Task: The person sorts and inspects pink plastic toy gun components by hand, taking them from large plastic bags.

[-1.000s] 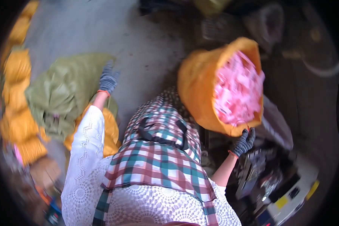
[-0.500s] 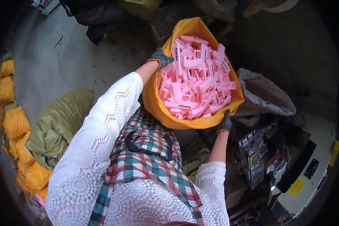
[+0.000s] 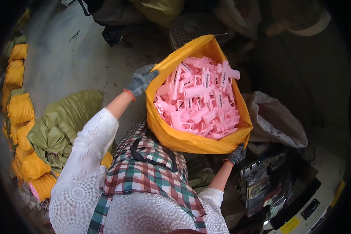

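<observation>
Orange sack: centre of frame, mouth open, held up off the floor.
Contents: pink plastic parts, piled inside.
Left hand: grey glove, fingers clamped on the sack's upper-left rim.
Right hand: gloved, gripping the sack's lower-right edge.
Lower left: green sack, yellow bundles.
Lower right: machine.

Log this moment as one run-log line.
left hand: grips yellow sack rim | right hand: grips sack's lower edge | sack: open, full of pink plastic parts | nearby: green sack on floor
</observation>
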{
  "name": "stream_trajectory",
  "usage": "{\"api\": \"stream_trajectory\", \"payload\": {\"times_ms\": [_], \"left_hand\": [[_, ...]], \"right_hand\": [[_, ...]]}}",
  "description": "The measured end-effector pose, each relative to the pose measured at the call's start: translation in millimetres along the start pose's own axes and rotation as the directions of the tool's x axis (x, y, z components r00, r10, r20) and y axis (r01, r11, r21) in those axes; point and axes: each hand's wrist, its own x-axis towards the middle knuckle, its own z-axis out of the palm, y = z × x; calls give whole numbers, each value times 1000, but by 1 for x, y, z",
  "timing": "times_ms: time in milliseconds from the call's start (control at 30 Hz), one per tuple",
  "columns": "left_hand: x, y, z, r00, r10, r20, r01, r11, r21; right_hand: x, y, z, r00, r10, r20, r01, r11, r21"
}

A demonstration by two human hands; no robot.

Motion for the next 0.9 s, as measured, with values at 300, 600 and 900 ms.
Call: {"api": "stream_trajectory", "payload": {"times_ms": [300, 600, 900], "left_hand": [[111, 7, 71, 945, 271, 181, -317, 896, 310], [264, -61, 112, 779, -553, 295, 626, 688, -366], [304, -9, 125, 966, -236, -108, 260, 868, 424]], "right_hand": [[43, -45, 25, 928, 347, -135, -273, 881, 387], [54, 22, 46, 929, 290, -229, -324, 937, -130], [47, 18, 48, 950, 225, -218, -231, 973, 0]]}}
